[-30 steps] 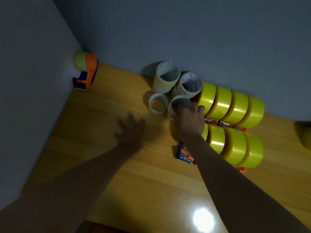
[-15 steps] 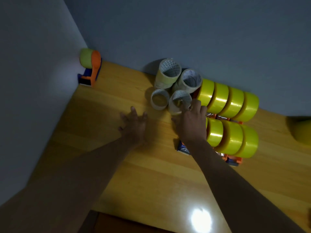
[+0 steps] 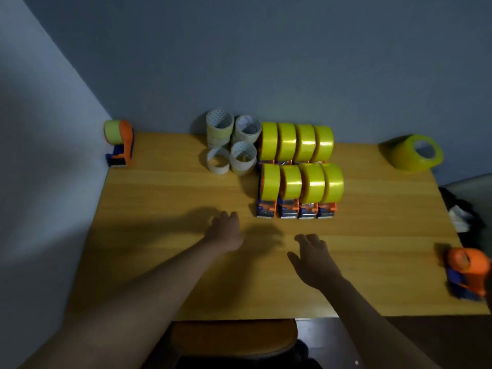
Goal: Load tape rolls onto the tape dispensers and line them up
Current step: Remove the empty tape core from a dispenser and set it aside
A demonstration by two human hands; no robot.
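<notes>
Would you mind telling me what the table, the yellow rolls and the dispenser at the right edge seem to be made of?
Table: likely varnished wood or laminate, showing grain lines and sheen. Yellow rolls: glossy plastic tape, with bright highlights. Dispenser: probably moulded plastic, smooth orange and blue; blur leaves this uncertain.

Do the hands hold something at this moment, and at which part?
Nothing is held. The left hand and the right hand are both open above the table, apart from the tape dispensers.
</notes>
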